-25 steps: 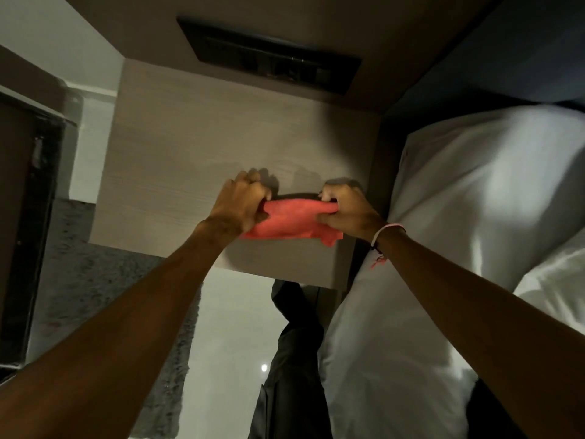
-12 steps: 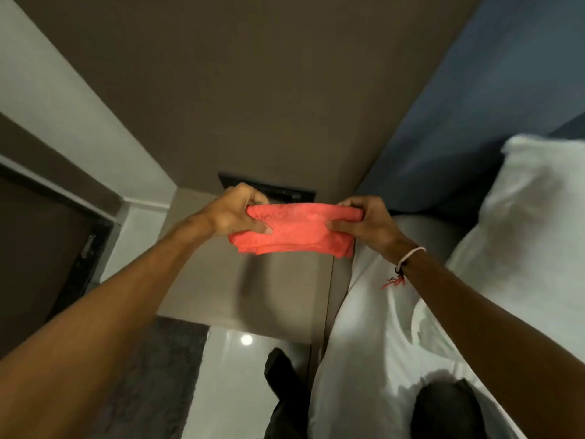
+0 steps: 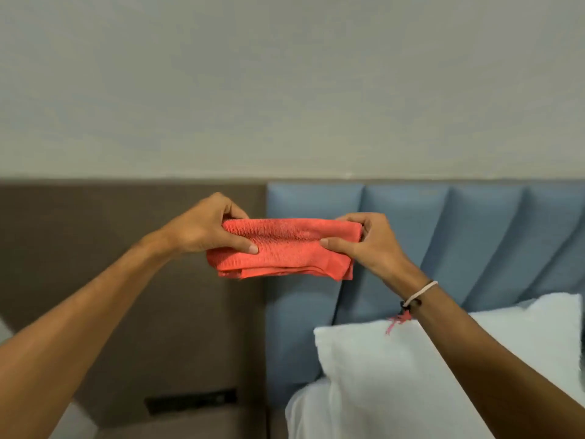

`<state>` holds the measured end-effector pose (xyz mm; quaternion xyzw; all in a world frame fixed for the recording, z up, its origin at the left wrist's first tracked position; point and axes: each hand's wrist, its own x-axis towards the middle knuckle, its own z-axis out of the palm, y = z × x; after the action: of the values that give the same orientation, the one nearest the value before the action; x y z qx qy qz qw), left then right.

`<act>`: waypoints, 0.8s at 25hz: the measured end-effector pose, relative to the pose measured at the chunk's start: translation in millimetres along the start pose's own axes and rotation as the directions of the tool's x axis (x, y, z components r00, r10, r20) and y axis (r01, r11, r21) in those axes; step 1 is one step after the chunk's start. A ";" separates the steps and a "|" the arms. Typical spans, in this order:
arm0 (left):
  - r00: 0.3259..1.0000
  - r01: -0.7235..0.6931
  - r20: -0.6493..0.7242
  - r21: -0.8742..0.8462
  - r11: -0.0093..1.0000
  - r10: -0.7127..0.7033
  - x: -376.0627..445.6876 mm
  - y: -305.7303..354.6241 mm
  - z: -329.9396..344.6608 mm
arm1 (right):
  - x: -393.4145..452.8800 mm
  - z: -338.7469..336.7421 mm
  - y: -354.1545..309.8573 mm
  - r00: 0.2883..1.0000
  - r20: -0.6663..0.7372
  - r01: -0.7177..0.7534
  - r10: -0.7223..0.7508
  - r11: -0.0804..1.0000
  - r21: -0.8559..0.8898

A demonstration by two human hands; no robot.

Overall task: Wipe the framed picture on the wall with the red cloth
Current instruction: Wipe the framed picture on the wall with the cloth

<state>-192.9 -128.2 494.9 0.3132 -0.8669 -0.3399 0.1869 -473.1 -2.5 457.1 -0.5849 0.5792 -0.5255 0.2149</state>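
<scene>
A folded red cloth is stretched flat between both hands at chest height, in front of the wall. My left hand pinches its left end with thumb on the near side. My right hand pinches its right end; a thin bracelet with a red tassel sits on that wrist. No framed picture shows in this view; only a plain pale wall fills the upper half.
A brown padded panel covers the lower left wall, with a dark switch plate near its bottom. A blue padded headboard stands to the right. A white pillow lies on the bed below it.
Both hands lifted the cloth off the bedside table, and the view tilted up from the table and floor to the wall and headboard. The cloth is now held higher and spread wider.
</scene>
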 end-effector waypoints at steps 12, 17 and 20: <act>0.808 -0.503 -0.346 0.015 0.864 0.476 163.4 298.8 -104.9 | 90.6 -261.5 -201.0 0.850 -0.426 0.305 -0.310 0.949 -0.083; 0.694 -0.556 -0.529 0.038 0.830 0.489 203.2 373.2 -134.4 | 126.5 -305.9 -237.2 0.852 -0.374 0.286 -0.367 0.924 -0.254; 0.672 -0.570 -0.441 0.206 0.795 0.596 217.0 416.5 -150.3 | 150.1 -295.5 -254.5 0.879 -0.244 0.333 -0.410 0.894 -0.301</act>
<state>-444.7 -106.0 918.2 0.0995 -0.8540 -0.1506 0.4880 -646.9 27.7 835.8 -0.6212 0.5425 -0.5627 -0.0568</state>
